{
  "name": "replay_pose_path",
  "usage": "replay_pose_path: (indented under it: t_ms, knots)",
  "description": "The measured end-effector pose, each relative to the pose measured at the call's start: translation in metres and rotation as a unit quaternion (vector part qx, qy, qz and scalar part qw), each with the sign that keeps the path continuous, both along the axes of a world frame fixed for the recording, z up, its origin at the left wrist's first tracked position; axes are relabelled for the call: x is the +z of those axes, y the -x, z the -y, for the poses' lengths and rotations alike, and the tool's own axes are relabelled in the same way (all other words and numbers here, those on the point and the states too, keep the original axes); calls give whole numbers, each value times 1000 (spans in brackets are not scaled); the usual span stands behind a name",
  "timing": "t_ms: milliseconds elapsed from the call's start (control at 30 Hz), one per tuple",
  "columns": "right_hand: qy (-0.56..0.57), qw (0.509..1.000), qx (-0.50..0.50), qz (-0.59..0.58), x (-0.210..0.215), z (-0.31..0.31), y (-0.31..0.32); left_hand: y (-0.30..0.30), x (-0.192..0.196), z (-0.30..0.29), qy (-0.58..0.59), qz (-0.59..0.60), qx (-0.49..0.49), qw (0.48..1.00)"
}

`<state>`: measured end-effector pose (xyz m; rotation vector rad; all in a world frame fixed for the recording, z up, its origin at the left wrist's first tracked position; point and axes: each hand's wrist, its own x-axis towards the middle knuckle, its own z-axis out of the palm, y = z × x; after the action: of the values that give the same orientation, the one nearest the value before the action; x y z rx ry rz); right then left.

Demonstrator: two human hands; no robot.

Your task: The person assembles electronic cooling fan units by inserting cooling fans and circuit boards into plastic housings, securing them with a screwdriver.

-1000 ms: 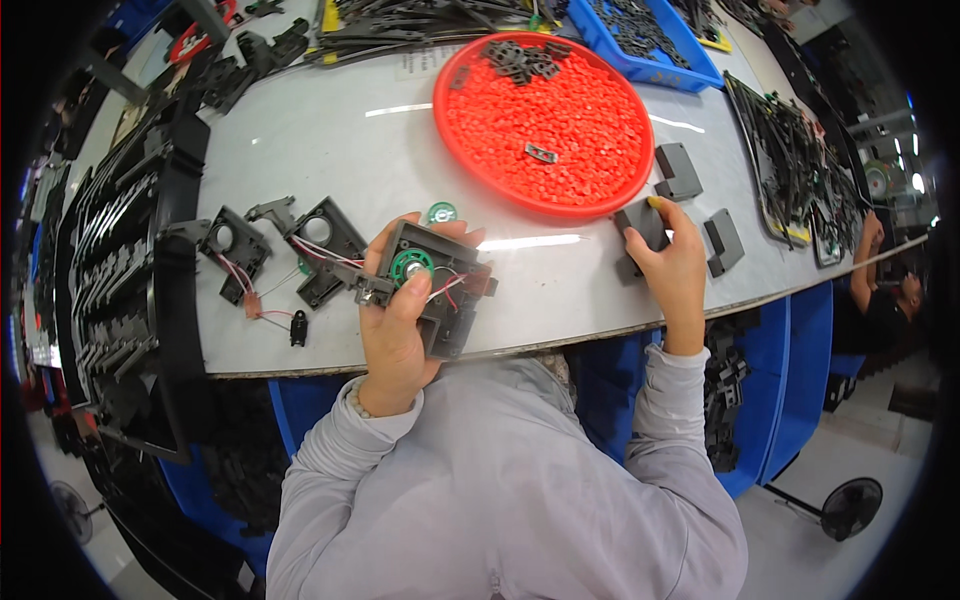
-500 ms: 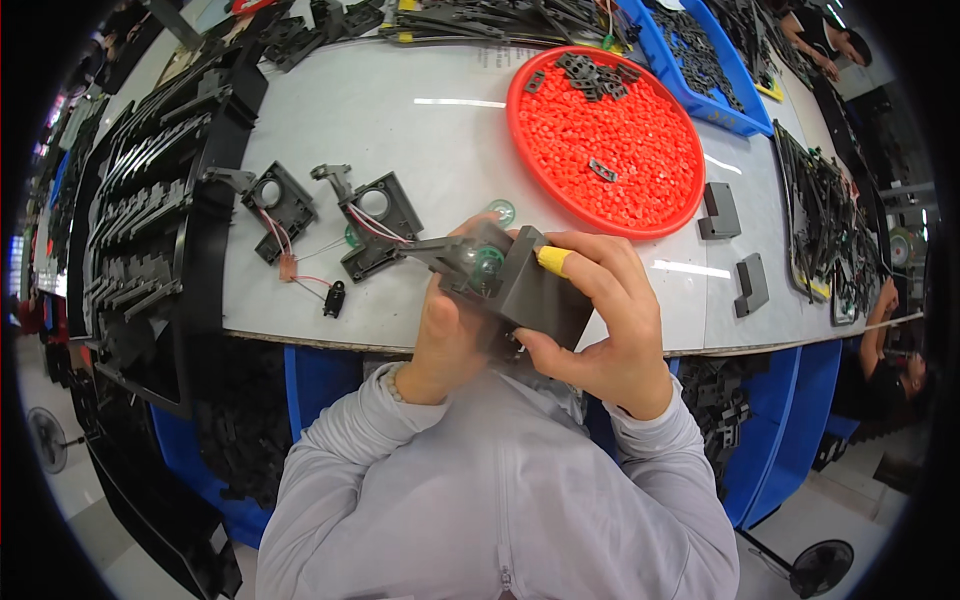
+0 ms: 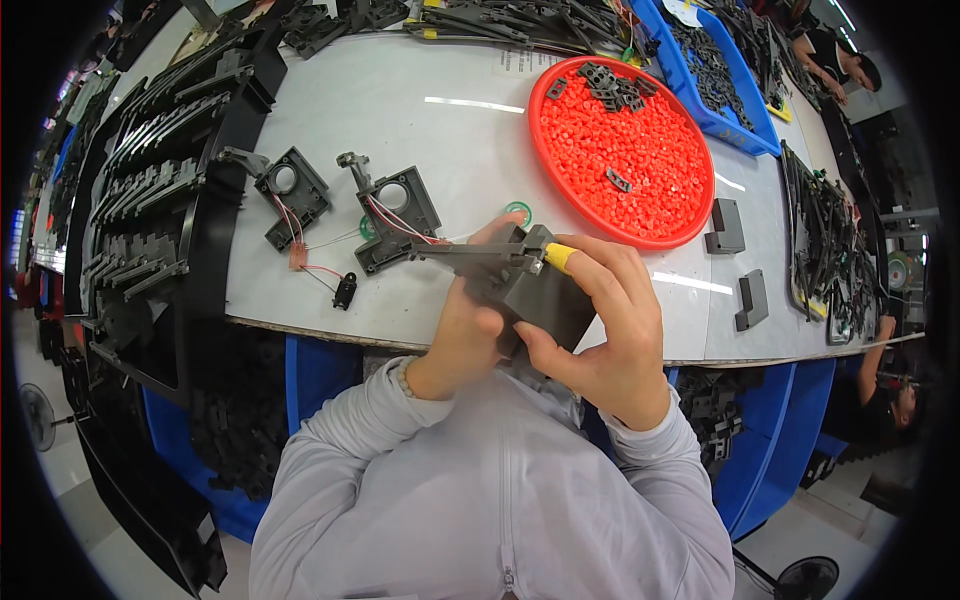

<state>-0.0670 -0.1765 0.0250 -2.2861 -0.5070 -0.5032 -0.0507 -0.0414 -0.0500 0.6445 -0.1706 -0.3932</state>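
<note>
Both my hands hold a dark grey plastic housing (image 3: 548,298) above the table's near edge. From its left side sticks out a long grey arm (image 3: 455,254). My left hand (image 3: 462,325) is closed round the left side, partly hidden by the housing. My right hand (image 3: 615,335), yellow tape round one finger, grips the right side between thumb and fingers. To the left lie two open grey housings, one nearer (image 3: 397,220) and one farther left (image 3: 292,198), with thin wires. A green-rimmed clear disc (image 3: 517,213) shows just beyond my left fingers.
A red round tray (image 3: 690,225) holds small red pieces and several grey parts. Behind it stands a blue bin (image 3: 745,138). Two grey covers (image 3: 727,226) lie at right. A black rack (image 3: 205,230) of grey parts stands left. A small black part (image 3: 345,291) lies wired near the front edge.
The held housing has turned and its two parts now sit closer together, hiding the clear, green-edged piece seen between them before. My view has shifted slightly.
</note>
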Motion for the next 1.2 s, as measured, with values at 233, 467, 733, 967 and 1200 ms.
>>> replay_pose_path:
  t_ms: [233, 467, 733, 967, 1200]
  knots:
    - [-5, 1000, 14, 3, -3, -3, -2, -2, -3, -2, 7, 8, 6, 1000]
    - [-59, 997, 28, -38, -5, 2, 6, -7, 9, -5, -21, 14, 39, 999]
    - [12, 997, 48, -65, -10, 9, 9, -8, 8, -3, -53, 12, 53, 997]
    - [19, 996, 71, -50, -8, 15, 6, -8, 3, -2, -45, 29, 45, 998]
    - [67, 996, 46, -48, -1, 11, 8, -7, -10, -6, -45, 83, 47, 995]
